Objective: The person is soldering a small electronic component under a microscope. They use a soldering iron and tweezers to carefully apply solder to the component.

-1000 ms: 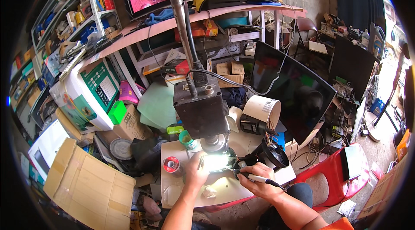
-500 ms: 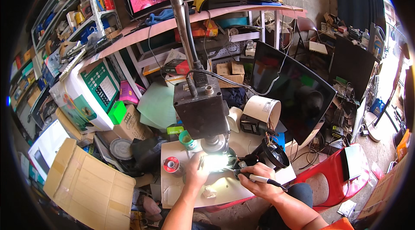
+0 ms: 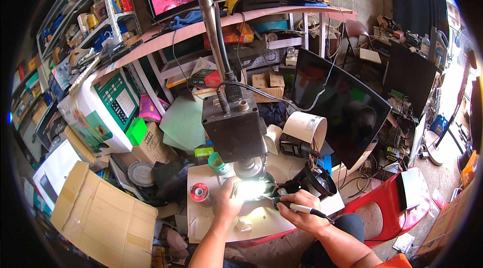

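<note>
Right hand (image 3: 302, 212) has a closed grip on a pen-shaped tool (image 3: 298, 208), black tip end pointing left into the lit spot (image 3: 250, 189) under the microscope (image 3: 236, 129). Tool lies nearly flat, tail end sticking out right past the knuckles. Left hand (image 3: 227, 200) rests on the surface (image 3: 261, 220) at the left side of the lit spot, fingers curled against something small there; glare washes it out, so I cannot tell what the grip holds or how far it is closed.

Clearance is tight. The microscope body hangs right above both hands, its column (image 3: 214, 26) rising to the shelf. Solder spool (image 3: 200, 192) sits just left of the left hand, a green cup (image 3: 218, 163) behind it. Black round lamp (image 3: 314, 180) crowds the right hand from behind (nearly touching the knuckles). White roll (image 3: 305, 128) and a dark flat screen (image 3: 342, 104) stand further back right.

Front edge of the surface runs just beyond the wrists; both forearms cross it. A small crumpled scrap (image 3: 244, 224) lies on the bare patch between the forearms. Cardboard sheet (image 3: 98, 217) leans off the left edge, red plastic chair (image 3: 390, 202) off the right.
</note>
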`<state>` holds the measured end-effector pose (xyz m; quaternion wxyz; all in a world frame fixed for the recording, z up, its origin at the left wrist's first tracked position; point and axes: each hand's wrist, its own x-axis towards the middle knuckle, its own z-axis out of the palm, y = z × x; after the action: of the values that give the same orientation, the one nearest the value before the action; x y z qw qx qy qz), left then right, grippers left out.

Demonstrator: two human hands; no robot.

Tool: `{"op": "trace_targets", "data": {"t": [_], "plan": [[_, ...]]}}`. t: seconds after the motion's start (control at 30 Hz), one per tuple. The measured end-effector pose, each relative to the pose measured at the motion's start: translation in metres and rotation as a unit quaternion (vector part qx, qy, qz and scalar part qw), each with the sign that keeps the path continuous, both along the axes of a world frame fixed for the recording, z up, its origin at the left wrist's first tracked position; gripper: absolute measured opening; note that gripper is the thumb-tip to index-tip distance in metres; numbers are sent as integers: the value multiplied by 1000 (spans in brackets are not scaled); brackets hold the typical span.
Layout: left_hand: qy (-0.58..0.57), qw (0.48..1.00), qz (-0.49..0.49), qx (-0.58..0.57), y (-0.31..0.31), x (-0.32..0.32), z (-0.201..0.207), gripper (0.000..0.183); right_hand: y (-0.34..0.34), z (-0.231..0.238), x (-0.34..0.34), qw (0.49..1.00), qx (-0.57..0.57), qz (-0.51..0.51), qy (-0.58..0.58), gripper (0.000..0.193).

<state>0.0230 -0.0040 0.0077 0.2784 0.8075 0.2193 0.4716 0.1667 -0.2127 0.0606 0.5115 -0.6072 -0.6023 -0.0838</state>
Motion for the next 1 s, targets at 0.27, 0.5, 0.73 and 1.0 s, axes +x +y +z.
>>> {"op": "trace_targets", "data": {"t": [0.27,0.5,0.73,1.0], "plan": [[2,1000,-10,-28,0,-1,0,9,-1,1,0,1000,-8,5,1,15],[-5,1000,-10,-25,0,0,-1,9,-1,3,-1,1000,-9,7,7,16],[24,999,-22,-33,0,-4,-1,17,-1,1,3,998,-3,9,-65,15],[24,999,-18,-34,-1,-3,0,18,1,-3,1,1000,-17,-2,3,16]]}}
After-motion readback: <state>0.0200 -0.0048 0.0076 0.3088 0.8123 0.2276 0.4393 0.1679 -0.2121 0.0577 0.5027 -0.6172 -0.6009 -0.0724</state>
